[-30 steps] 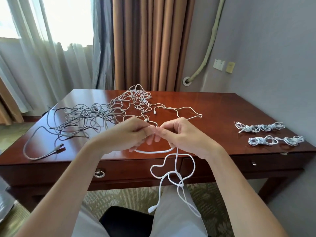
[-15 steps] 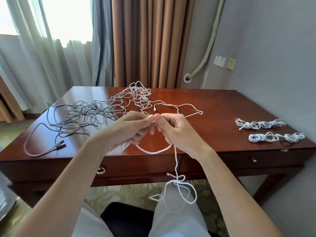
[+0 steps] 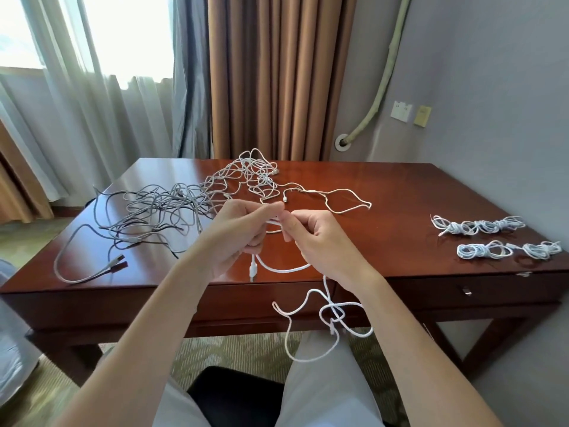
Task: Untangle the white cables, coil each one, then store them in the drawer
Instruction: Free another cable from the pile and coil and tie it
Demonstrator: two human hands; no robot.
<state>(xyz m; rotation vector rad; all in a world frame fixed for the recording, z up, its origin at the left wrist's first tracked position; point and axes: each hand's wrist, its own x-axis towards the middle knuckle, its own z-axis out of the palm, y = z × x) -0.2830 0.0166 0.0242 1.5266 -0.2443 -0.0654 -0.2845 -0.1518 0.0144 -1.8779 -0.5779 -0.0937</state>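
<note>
While both hands are raised above the near edge of the desk point(image 3: 400, 192), the left hand point(image 3: 237, 235) and the right hand point(image 3: 320, 245) meet fingertip to fingertip on one white cable point(image 3: 286, 269). The left hand's fingers are curled round it, thumb and forefinger pinching it at the top; the right hand pinches the same cable just beside them, its other fingers folded in. Between the two hands the cable sags in a shallow loop, and a white plug point(image 3: 253, 269) hangs below the left hand. From under the right hand the cable drops in front of the drawer point(image 3: 264, 300) and ends in a loose knot of loops point(image 3: 331, 318) over the person's lap; whether that knot is tight is hard to judge from here.

On the desk, far and left of the hands, lies the tangled pile of white cables point(image 3: 255, 174), running into a mass of grey cables point(image 3: 160, 208) at the left. Two rows of coiled cables point(image 3: 480, 226) rest near the right edge, well apart from the hands. The drawer is closed.
</note>
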